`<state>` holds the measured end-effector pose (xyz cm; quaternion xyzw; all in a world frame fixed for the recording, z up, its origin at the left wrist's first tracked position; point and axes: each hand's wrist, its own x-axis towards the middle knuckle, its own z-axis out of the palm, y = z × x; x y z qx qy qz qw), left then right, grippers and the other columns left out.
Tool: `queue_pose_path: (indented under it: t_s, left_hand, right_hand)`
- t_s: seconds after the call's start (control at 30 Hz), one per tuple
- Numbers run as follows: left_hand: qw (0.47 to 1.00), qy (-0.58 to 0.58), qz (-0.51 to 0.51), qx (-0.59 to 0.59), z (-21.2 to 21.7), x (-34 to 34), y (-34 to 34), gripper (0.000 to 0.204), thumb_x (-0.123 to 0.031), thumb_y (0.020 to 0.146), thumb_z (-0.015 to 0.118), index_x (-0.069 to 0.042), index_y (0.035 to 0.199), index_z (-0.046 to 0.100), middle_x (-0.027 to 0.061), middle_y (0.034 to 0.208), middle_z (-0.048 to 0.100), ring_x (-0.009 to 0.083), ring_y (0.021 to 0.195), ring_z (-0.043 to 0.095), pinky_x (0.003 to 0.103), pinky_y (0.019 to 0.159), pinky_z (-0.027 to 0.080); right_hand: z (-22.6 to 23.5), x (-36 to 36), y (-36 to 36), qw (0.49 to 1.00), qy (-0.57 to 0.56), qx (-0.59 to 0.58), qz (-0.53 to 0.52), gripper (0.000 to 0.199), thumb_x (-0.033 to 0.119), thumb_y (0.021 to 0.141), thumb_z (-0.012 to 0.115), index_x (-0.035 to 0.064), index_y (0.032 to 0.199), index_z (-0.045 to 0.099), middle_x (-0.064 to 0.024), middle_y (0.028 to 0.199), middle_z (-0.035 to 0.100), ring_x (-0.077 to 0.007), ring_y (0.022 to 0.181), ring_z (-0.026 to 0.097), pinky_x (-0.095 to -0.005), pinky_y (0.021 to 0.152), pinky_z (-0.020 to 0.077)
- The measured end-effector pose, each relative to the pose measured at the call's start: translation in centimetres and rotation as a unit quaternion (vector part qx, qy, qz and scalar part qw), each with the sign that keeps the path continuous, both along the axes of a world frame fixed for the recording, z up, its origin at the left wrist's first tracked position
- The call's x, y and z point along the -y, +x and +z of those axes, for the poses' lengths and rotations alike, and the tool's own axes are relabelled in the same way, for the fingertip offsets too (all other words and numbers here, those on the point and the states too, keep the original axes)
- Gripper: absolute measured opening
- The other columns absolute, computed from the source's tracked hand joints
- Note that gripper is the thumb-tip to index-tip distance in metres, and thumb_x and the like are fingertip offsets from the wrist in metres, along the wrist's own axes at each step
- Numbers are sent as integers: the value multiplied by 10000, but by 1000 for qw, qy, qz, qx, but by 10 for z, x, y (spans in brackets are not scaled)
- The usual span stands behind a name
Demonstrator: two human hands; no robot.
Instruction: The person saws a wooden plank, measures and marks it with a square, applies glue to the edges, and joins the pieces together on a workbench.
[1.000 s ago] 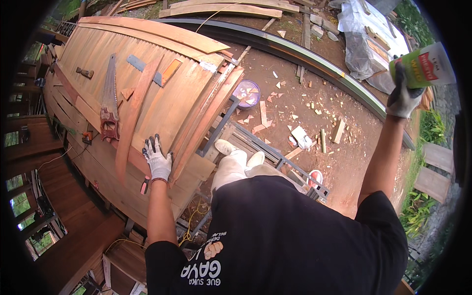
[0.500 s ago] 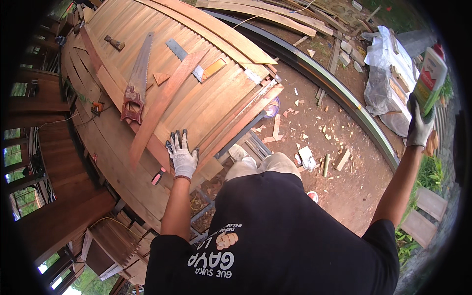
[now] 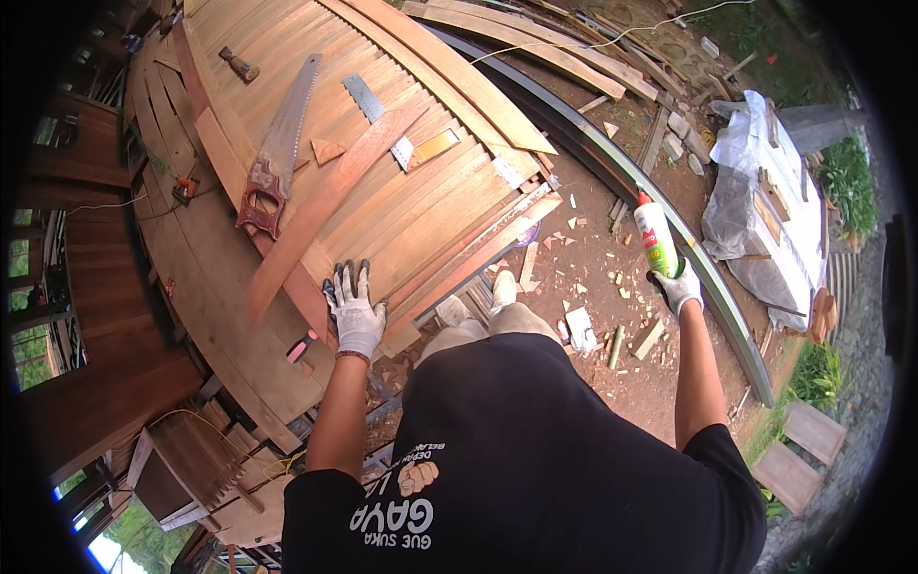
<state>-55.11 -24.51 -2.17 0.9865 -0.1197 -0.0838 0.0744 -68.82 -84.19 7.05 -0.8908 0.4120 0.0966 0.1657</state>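
Green-and-white glue bottle with red cap, upright at about three o'clock, gripped low around the body by the gloved right hand, fingers closed on it, above the chip-strewn dirt ground. Gloved left hand near centre, flat and open, fingers spread on the curved wooden plank structure, holding nothing. At eleven o'clock from that hand, a handsaw lying on the planks; beside it toward one o'clock, a metal ruler. Hammer farther up at twelve.
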Motion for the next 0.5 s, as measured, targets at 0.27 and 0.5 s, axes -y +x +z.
queue_pose_path:
  t_s: [0.27,0.5]
  left_hand:
    - [1000,-8,-10,0,0,2,-1,960,-331,825,752,-184,1630,249,163,1664,239,354,1555,163,579,1264,76]
    - [1000,-19,9,1,4,3,-2,960,-316,806,782,-207,1620,283,150,1652,266,346,1551,182,570,1269,91]
  right_hand:
    - [81,-58,120,944,-95,-85,304,886,437,766,792,27,1471,448,-252,1358,590,-392,1259,586,-434,1070,479]
    - [104,-83,197,901,-130,-107,401,606,320,735,771,50,1257,622,-218,1184,690,-388,1081,678,-449,944,547]
